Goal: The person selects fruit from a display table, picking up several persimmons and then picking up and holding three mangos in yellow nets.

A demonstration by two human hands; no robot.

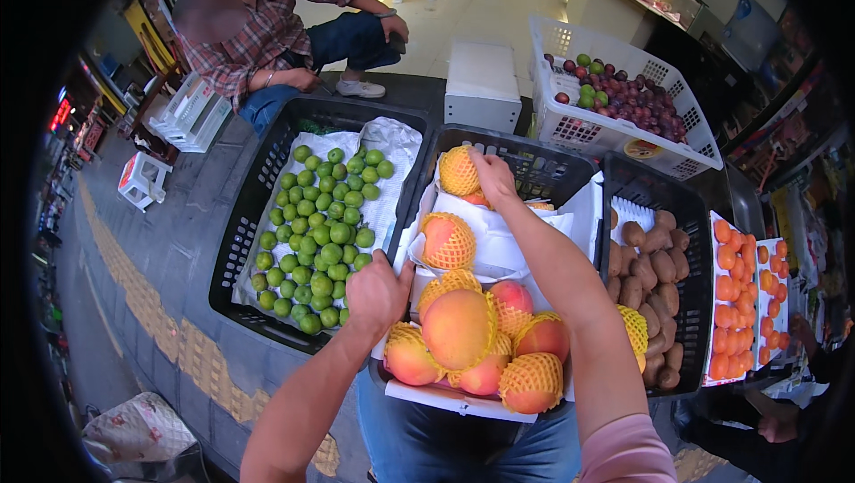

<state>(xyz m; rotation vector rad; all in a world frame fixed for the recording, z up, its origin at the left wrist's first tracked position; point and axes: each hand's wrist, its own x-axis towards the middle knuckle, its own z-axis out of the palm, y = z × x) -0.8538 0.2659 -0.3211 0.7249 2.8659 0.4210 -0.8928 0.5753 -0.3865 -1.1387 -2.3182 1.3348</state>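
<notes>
Before me stands a black plastic crate (551, 161) lined with white paper and card. My right hand (494, 179) reaches to its far end, fingers on the right side of a mango in a yellow foam net (458, 171); its fingertips are partly hidden. My left hand (377, 293) grips the crate's left side, thumb over the white card edge (399, 262) and fingers mostly out of sight. Another netted mango (447, 241) sits midway on the white paper (507, 229). Nearer me several red-orange mangoes are heaped, with a large one (457, 329) on top, its net slipped down.
Limes (320, 236) fill a black crate on the left. Kiwifruit (644, 272) lie in a crate on the right, beside orange fruits (731, 303). A white crate of plums (634, 99) stands behind, near a white box (482, 86). A person (227, 35) sits at the far left.
</notes>
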